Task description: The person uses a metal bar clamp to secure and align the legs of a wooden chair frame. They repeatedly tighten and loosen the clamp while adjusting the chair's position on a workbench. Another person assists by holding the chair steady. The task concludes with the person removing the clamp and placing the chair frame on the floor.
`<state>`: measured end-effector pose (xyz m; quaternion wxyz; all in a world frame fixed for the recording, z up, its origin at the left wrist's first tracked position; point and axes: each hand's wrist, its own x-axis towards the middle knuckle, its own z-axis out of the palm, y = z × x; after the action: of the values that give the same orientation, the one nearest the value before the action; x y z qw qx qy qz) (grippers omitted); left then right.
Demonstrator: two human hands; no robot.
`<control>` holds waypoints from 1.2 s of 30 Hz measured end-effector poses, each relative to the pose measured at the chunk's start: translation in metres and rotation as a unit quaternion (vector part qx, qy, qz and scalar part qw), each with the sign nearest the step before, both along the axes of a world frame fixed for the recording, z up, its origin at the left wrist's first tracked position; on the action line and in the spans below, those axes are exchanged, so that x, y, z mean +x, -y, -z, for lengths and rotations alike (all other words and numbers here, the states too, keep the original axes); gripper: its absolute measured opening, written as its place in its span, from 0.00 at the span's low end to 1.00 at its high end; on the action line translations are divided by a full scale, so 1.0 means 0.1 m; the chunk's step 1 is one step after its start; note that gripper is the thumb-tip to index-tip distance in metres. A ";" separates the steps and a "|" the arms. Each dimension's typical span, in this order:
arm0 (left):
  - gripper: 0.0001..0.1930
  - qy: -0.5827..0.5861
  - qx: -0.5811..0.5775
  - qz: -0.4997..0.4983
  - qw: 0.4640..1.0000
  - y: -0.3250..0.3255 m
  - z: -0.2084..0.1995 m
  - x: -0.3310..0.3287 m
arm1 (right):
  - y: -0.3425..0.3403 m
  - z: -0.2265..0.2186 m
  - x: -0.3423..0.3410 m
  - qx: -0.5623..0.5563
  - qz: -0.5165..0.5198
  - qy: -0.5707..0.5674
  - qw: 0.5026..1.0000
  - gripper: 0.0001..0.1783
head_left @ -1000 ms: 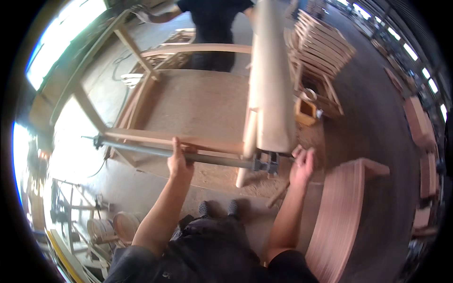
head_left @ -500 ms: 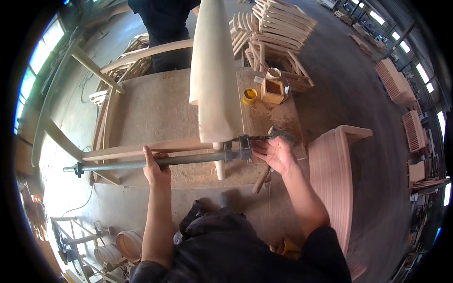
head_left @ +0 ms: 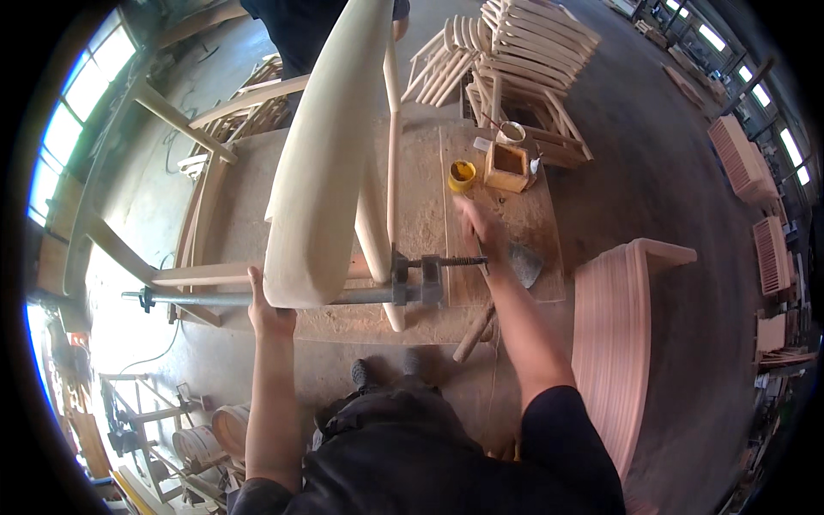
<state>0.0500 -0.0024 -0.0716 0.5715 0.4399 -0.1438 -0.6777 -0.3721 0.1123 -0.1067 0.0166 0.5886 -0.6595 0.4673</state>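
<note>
A grey bar clamp lies across the near side of a pale wooden chair frame. My left hand is wrapped round its bar, thumb up. Dark jaws sit at the right end, beside the foot of a wooden leg. Just beyond the threaded screw, my right hand has its fingers stretched out, slightly blurred; its wrist passes over the screw's end. A broad curved wooden piece rises over the frame and hides part of the bar. Under my right forearm lies a mallet.
On the worn workbench stand a yellow pot, a square wooden box and a white tub. Stacked chair parts are behind it. A slatted curved panel stands right. Another person is opposite.
The curved piece has tilted, its near end swinging left and toward me. My right hand has moved from the clamp's screw end to beyond it. My left hand stays on the bar.
</note>
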 end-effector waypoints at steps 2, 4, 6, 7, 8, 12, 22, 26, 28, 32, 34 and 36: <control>0.27 -0.003 -0.016 0.014 1.000 -0.04 0.00 0.01 | 0.27 -0.34 0.06 -0.040 0.064 0.065 0.995 0.11; 0.28 -0.016 -0.045 0.054 0.997 -0.02 0.03 0.00 | 0.27 -0.23 -0.10 -0.011 0.122 0.087 0.989 0.17; 0.26 0.001 -0.023 0.006 1.000 -0.10 -0.20 -0.21 | 0.00 -0.11 -0.37 0.146 0.036 0.425 0.893 0.21; 0.25 0.011 -0.010 -0.019 1.000 -0.12 -0.29 -0.29 | -0.12 -0.09 -0.41 0.222 -0.009 0.572 0.790 0.23; 0.23 0.004 -0.024 -0.031 0.999 -0.10 -0.22 -0.24 | -0.17 -0.19 -0.30 0.224 -0.023 0.608 0.762 0.26; 0.21 -0.010 -0.028 -0.056 0.998 -0.07 -0.10 -0.18 | -0.34 -0.70 0.04 0.166 -0.072 0.646 0.741 0.33; 0.20 -0.095 0.035 -0.056 0.993 0.08 0.12 -0.08 | -1.12 -0.68 0.41 0.333 -0.098 0.528 0.775 0.53; 0.21 -0.083 0.050 -0.083 0.992 -0.14 -0.11 -0.04 | -1.00 -0.45 0.43 0.207 -0.114 0.725 0.647 0.43; 0.21 -0.076 0.043 -0.093 0.992 -0.26 -0.10 0.11 | -1.02 -0.65 0.61 0.216 -0.086 0.647 0.727 0.33; 0.20 -0.076 0.041 -0.096 0.992 -0.50 -0.06 0.46 | -1.21 -0.93 0.98 0.221 -0.074 0.490 0.840 0.14; 0.19 -0.082 0.038 -0.088 0.992 -0.61 -0.15 0.59 | -1.33 -0.87 1.11 0.213 -0.047 0.445 0.868 0.13; 0.19 -0.108 0.034 -0.053 0.992 -0.74 -0.21 0.79 | -1.46 -0.55 1.09 0.185 -0.045 0.273 0.943 0.16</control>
<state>0.1288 0.0715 -0.0504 0.6035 0.3902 -0.0351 -0.6945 -0.2630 0.2587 -0.0522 -0.2946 0.4601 -0.6863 0.4801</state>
